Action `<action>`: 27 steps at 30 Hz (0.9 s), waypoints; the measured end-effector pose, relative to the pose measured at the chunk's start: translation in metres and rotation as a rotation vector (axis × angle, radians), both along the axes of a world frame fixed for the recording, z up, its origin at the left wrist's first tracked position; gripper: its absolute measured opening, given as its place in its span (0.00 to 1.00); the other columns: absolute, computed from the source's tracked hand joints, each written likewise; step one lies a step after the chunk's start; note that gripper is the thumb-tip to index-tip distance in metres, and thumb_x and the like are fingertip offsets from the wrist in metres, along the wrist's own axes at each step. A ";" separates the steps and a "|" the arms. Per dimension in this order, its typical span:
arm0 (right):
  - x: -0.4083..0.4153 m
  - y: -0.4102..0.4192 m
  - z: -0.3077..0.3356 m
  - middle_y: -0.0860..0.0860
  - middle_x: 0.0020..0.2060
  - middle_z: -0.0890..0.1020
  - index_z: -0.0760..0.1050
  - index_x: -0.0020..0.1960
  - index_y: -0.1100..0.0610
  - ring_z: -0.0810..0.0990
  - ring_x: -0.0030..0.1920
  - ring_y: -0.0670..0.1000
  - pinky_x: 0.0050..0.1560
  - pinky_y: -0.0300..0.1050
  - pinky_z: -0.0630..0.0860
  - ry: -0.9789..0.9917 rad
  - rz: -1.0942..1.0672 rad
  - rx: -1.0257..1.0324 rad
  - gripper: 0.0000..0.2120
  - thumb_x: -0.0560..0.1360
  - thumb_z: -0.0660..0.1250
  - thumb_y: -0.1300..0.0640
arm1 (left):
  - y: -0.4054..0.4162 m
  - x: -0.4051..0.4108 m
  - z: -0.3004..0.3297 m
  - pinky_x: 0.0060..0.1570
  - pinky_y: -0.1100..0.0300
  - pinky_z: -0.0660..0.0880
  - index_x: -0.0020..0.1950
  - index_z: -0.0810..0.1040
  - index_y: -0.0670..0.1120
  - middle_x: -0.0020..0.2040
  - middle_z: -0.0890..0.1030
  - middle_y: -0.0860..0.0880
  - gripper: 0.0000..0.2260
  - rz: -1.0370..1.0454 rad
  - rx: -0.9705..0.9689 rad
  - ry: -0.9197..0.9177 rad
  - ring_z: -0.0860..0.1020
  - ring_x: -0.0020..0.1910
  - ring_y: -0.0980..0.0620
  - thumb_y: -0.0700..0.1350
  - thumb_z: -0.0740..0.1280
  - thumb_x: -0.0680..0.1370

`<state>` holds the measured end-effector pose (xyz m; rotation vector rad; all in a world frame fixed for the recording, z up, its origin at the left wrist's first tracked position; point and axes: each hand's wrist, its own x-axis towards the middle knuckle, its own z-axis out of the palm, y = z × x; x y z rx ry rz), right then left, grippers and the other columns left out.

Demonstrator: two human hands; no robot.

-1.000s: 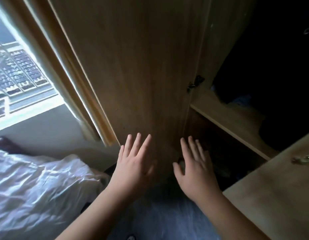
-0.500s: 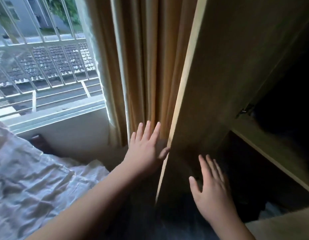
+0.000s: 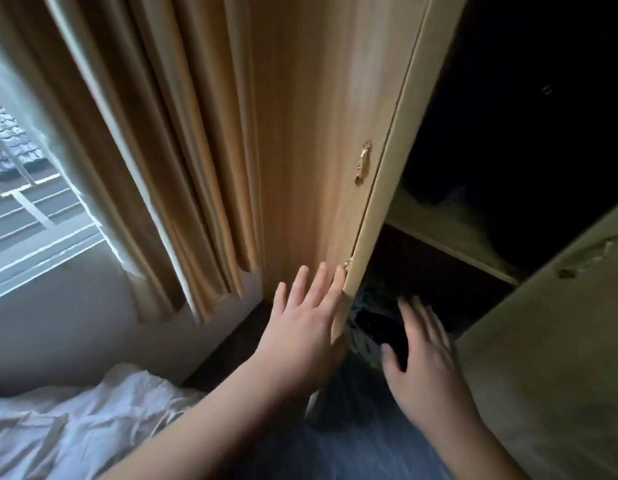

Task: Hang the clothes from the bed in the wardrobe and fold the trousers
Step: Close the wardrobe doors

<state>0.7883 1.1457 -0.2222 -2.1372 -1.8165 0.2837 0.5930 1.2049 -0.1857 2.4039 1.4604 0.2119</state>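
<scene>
The wardrobe's left door (image 3: pixel 338 140) stands partly open, light wood with a small brass handle (image 3: pixel 362 164). My left hand (image 3: pixel 300 327) lies flat with straight fingers on its outer face near the lower edge. My right hand (image 3: pixel 425 358) hovers open in front of the dark wardrobe opening, holding nothing. Dark folded clothes (image 3: pixel 373 317) lie in the lower compartment under a wooden shelf (image 3: pixel 449 230). The upper part of the wardrobe is too dark to make out. White bedding (image 3: pixel 68 427) covers the bed at the lower left.
The right wardrobe door (image 3: pixel 557 341) swings out at the right. Beige curtains (image 3: pixel 162 150) hang beside the left door, next to a barred window (image 3: pixel 26 209). A narrow dark gap of floor (image 3: pixel 238 344) runs between bed and wardrobe.
The left door has swung from wide open towards the wardrobe, with my left hand now on its outer face. My right hand stayed open in front of the lower compartment.
</scene>
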 end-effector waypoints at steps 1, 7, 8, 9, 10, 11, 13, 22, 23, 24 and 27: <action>0.006 -0.005 0.002 0.48 0.81 0.56 0.53 0.81 0.48 0.53 0.80 0.52 0.78 0.56 0.58 0.006 -0.026 -0.001 0.36 0.77 0.65 0.47 | -0.006 0.016 -0.003 0.78 0.42 0.38 0.79 0.30 0.55 0.80 0.33 0.54 0.41 -0.053 -0.003 -0.032 0.31 0.78 0.48 0.61 0.59 0.81; 0.063 -0.039 0.010 0.48 0.80 0.59 0.55 0.80 0.48 0.58 0.79 0.51 0.76 0.55 0.64 0.099 -0.212 0.080 0.35 0.77 0.67 0.54 | -0.019 0.114 -0.017 0.79 0.49 0.41 0.80 0.33 0.52 0.81 0.35 0.48 0.39 -0.328 0.023 -0.115 0.33 0.79 0.49 0.52 0.60 0.82; 0.074 -0.045 0.011 0.48 0.79 0.60 0.56 0.80 0.48 0.59 0.78 0.51 0.75 0.55 0.65 0.110 -0.236 0.091 0.35 0.76 0.66 0.54 | -0.016 0.128 -0.017 0.79 0.49 0.40 0.80 0.32 0.54 0.81 0.35 0.49 0.38 -0.371 0.038 -0.094 0.33 0.79 0.49 0.52 0.59 0.82; 0.085 -0.050 0.012 0.49 0.79 0.61 0.56 0.80 0.49 0.60 0.78 0.50 0.75 0.55 0.65 0.119 -0.262 0.095 0.35 0.76 0.66 0.54 | -0.012 0.142 -0.018 0.78 0.50 0.38 0.79 0.31 0.57 0.81 0.34 0.49 0.38 -0.409 0.064 -0.070 0.32 0.79 0.49 0.52 0.58 0.82; 0.097 -0.054 0.012 0.49 0.78 0.62 0.56 0.80 0.49 0.60 0.78 0.50 0.75 0.54 0.64 0.123 -0.285 0.092 0.35 0.76 0.66 0.55 | -0.007 0.157 -0.018 0.78 0.50 0.37 0.79 0.31 0.59 0.80 0.33 0.50 0.37 -0.434 0.086 -0.050 0.32 0.79 0.49 0.51 0.58 0.82; 0.109 -0.058 0.012 0.49 0.78 0.63 0.56 0.80 0.49 0.60 0.78 0.50 0.75 0.54 0.64 0.125 -0.304 0.092 0.36 0.76 0.66 0.55 | -0.002 0.172 -0.019 0.77 0.50 0.37 0.78 0.31 0.60 0.80 0.33 0.51 0.37 -0.447 0.097 -0.039 0.32 0.78 0.49 0.51 0.57 0.83; 0.133 -0.063 0.011 0.50 0.78 0.64 0.57 0.80 0.49 0.61 0.77 0.51 0.75 0.54 0.65 0.129 -0.327 0.109 0.36 0.76 0.67 0.56 | 0.011 0.202 -0.021 0.78 0.49 0.39 0.78 0.30 0.60 0.80 0.32 0.54 0.37 -0.444 0.101 -0.034 0.31 0.78 0.51 0.50 0.57 0.83; 0.245 -0.021 0.013 0.49 0.80 0.57 0.49 0.81 0.46 0.54 0.80 0.51 0.77 0.52 0.60 0.093 -0.304 0.093 0.36 0.78 0.62 0.52 | 0.043 0.310 -0.038 0.79 0.43 0.47 0.80 0.34 0.58 0.77 0.26 0.51 0.37 -0.370 0.084 0.064 0.34 0.79 0.48 0.50 0.58 0.82; 0.254 -0.015 0.013 0.49 0.81 0.56 0.49 0.81 0.46 0.54 0.80 0.51 0.77 0.51 0.59 0.091 -0.294 0.095 0.36 0.78 0.62 0.52 | 0.047 0.317 -0.040 0.79 0.42 0.48 0.80 0.35 0.58 0.77 0.26 0.51 0.36 -0.360 0.083 0.071 0.35 0.80 0.48 0.50 0.58 0.82; 0.263 -0.009 0.012 0.50 0.81 0.56 0.50 0.81 0.47 0.54 0.80 0.51 0.77 0.50 0.59 0.094 -0.288 0.096 0.36 0.78 0.62 0.52 | 0.051 0.325 -0.042 0.78 0.42 0.49 0.80 0.36 0.58 0.77 0.26 0.51 0.36 -0.350 0.087 0.080 0.36 0.80 0.48 0.50 0.58 0.81; 0.289 0.008 0.010 0.51 0.80 0.57 0.54 0.81 0.50 0.56 0.80 0.52 0.77 0.50 0.60 0.083 -0.251 0.148 0.35 0.77 0.64 0.55 | 0.065 0.349 -0.041 0.77 0.41 0.52 0.81 0.42 0.58 0.79 0.29 0.51 0.33 -0.327 0.087 0.095 0.40 0.81 0.48 0.50 0.58 0.81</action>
